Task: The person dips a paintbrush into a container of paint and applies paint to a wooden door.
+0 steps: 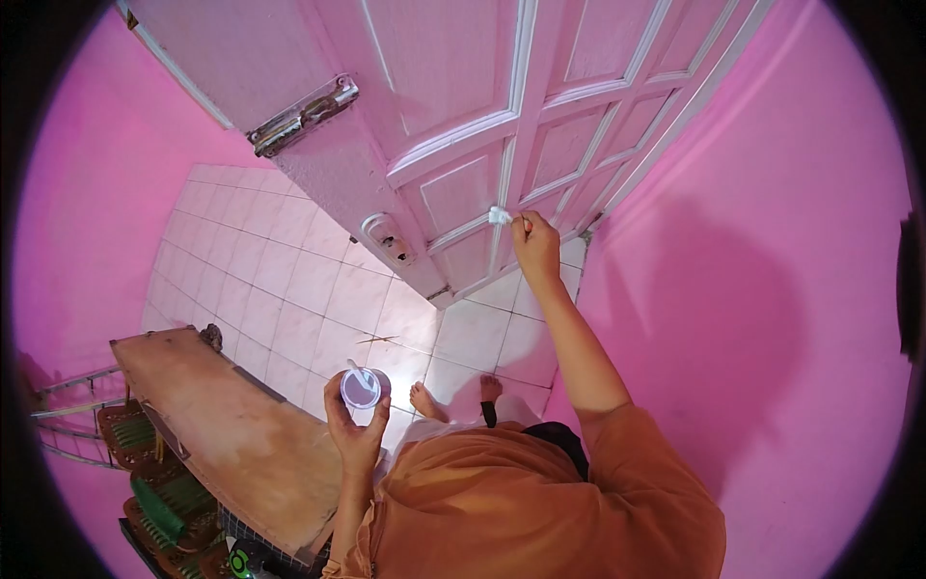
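Observation:
My right hand is closed around the handle of a paintbrush, whose white-coated bristles are at the moulding of a panelled door. Whether the bristles touch the wood I cannot tell. Down at the lower middle, my left hand grips a small cup of paint from the side. A pale stick or strip leans inside the cup, and its rim carries whitish paint. The door has a metal bolt latch and a handle plate near its edge.
Pink walls stand close on the right and at the left. A wooden table is beside me at lower left, with chairs and a metal ladder beyond it. Thin sticks lie on the tiled floor.

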{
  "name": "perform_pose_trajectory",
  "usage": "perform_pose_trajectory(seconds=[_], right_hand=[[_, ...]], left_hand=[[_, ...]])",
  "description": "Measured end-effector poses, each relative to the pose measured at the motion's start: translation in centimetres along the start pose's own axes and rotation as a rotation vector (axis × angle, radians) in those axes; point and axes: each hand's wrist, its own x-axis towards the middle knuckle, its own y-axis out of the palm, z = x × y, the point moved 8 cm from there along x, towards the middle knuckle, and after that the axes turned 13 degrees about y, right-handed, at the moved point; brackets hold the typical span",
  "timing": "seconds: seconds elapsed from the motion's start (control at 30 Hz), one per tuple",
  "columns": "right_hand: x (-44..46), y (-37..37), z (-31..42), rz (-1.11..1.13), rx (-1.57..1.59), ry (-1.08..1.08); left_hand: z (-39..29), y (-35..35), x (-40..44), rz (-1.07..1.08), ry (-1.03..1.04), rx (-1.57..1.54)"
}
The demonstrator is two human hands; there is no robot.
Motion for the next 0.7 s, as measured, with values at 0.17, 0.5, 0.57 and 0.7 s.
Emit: perform_pose_trajectory(seconds=[0.17,0.5,0.57,0.7], right_hand=[[1.4,-0.2,3.5,-0.036,0.031,-0.113],[-1.3,-7.5,9.6,-0.193,0.273,-0.224],[-1.8,-6.9,8.3,-0.148,0.155,-0.154],[-0.4,-3.2,5.3,-0.050,-0.019,-0.084]], left_hand=[[0.1,-0.2,-0.3,-0.002,0.004,0.013],[-0.3,-0.2,0.1,-0.015,0.027,-0.023],[-0.2,-0.3,0.1,-0.015,0.026,-0.035],[-0.5,-0.2,0.1,-0.006,0.028,-0.034]])
